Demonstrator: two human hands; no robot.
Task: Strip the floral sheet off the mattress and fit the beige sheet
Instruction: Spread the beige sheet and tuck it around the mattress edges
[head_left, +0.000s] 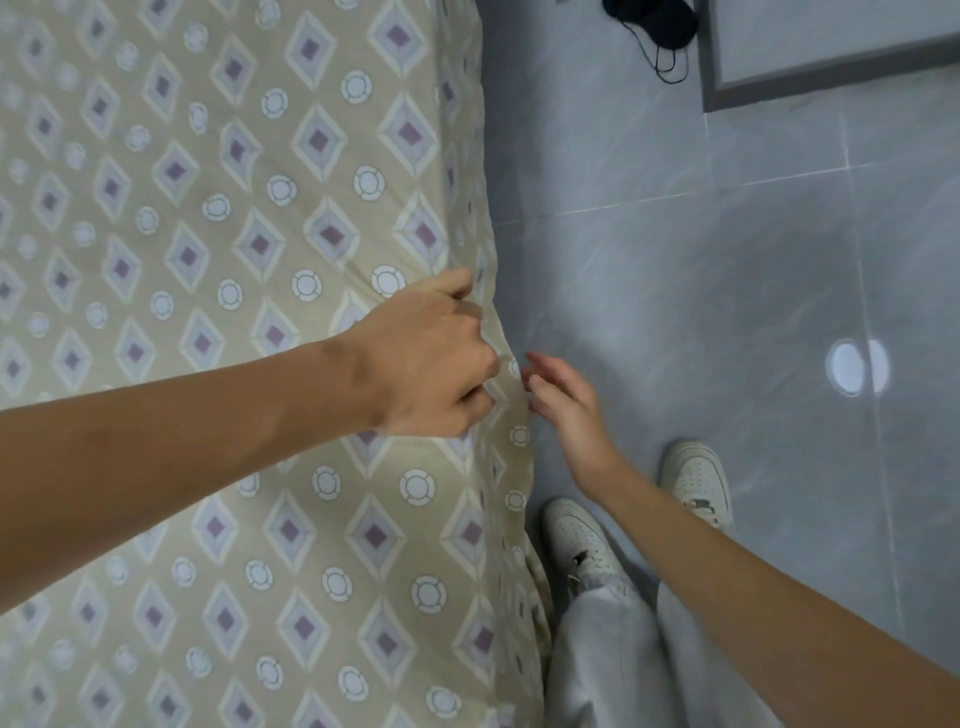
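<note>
The beige sheet (218, 218), patterned with diamonds and circles, covers the mattress top and drapes over its right edge beside the grey tiled floor (727, 270). At that edge the left hand (426, 364) grips a bunched fold of the sheet. The right hand (566, 405) reaches in with loose fingers, fingertips touching the sheet's side. 2 white sneakers (582, 535) stand near the bed.

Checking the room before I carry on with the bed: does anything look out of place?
A black corded item lies loose on the grey floor by the frame at top. Otherwise nothing stands out.
</note>
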